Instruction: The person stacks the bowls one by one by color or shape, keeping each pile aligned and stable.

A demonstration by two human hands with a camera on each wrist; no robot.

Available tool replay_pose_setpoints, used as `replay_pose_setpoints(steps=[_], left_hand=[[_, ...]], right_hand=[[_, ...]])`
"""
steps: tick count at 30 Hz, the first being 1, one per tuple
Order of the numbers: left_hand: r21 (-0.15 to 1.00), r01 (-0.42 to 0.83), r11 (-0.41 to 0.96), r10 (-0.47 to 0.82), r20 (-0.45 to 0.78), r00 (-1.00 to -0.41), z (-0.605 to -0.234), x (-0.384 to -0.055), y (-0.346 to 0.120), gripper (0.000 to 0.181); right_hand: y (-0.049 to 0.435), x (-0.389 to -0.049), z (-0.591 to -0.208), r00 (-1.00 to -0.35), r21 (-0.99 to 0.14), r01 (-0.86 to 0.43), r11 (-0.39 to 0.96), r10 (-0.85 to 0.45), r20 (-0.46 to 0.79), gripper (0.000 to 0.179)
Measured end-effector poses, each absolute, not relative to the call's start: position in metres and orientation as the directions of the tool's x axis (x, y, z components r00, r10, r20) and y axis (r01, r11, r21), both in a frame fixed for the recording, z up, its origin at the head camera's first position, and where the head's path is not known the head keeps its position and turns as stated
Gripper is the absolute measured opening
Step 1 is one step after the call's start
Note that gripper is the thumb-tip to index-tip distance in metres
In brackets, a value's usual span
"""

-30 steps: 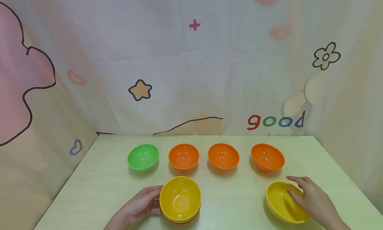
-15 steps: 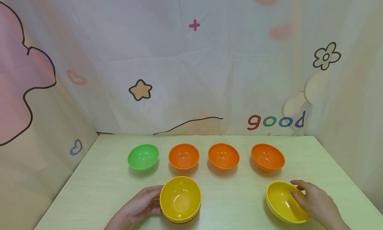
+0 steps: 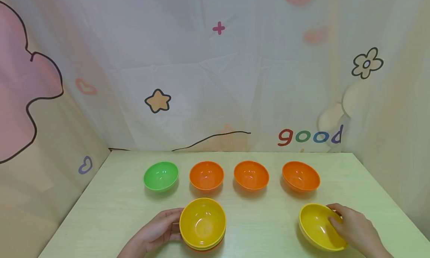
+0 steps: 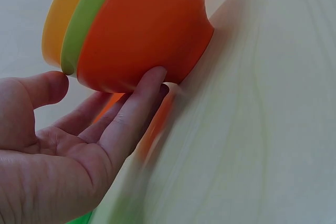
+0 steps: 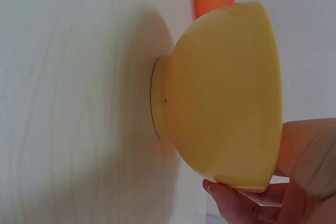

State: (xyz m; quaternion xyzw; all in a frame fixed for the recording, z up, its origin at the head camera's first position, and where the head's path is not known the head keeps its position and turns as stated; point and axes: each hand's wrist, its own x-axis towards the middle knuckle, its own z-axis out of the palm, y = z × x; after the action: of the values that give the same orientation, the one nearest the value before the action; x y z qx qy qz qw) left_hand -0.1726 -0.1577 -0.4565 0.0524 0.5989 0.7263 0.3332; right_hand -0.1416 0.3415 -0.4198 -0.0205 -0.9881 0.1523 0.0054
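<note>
In the head view, a stack of nested bowls (image 3: pixel 203 224) stands front centre, yellow on top. The left wrist view shows a green rim and an orange bowl (image 4: pixel 142 35) beneath the yellow one. My left hand (image 3: pixel 160 228) rests against the stack's left side, fairly straight fingers along the orange wall and thumb tip at the green rim. A single yellow bowl (image 3: pixel 315 226) sits at the front right. My right hand (image 3: pixel 357 226) pinches its right rim, thumb inside and fingers on the outer wall. In the right wrist view its foot is right at the table surface.
A row of single bowls lines the back of the table (image 3: pixel 111 198): a green bowl (image 3: pixel 161 176) at left, then orange bowls (image 3: pixel 206 176), the rightmost orange bowl (image 3: pixel 300 176) behind the yellow one. A printed curtain (image 3: pixel 201 82) hangs behind the table's far edge.
My right hand has closed its fingers and thumb onto the yellow bowl's right rim, after hovering open over it. The left hand and the stack have stayed still.
</note>
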Motion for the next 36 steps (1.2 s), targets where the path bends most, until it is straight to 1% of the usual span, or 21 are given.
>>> replay_pose_setpoints(steps=[8,17,26,36], left_hand=[[0.904,-0.421,-0.071,0.553,-0.315,-0.771,-0.4576,-0.1731,-0.1579,0.054],[0.902,-0.426,-0.072,0.549,-0.321,-0.772,-0.4577,-0.173,-0.1585,0.056],[0.903,-0.426,-0.06,0.546,-0.328,-0.771,-0.456,-0.1722,-0.1575,0.057],[0.908,-0.416,-0.056,0.542,-0.322,-0.776,-0.4555,-0.1723,-0.1571,0.056]], right_hand=[[0.3433,-0.1406,-0.4206,-0.998,-0.302,0.001,0.953,0.017,0.052,0.027],[0.3445,-0.1431,-0.4201,-1.0,-0.313,0.012,0.95,0.019,0.02,0.026],[0.3439,-0.1409,-0.4189,-0.999,-0.312,-0.01,0.95,0.006,0.05,0.024],[0.3416,-0.1417,-0.4168,-0.999,-0.309,0.008,0.951,0.017,0.029,0.024]])
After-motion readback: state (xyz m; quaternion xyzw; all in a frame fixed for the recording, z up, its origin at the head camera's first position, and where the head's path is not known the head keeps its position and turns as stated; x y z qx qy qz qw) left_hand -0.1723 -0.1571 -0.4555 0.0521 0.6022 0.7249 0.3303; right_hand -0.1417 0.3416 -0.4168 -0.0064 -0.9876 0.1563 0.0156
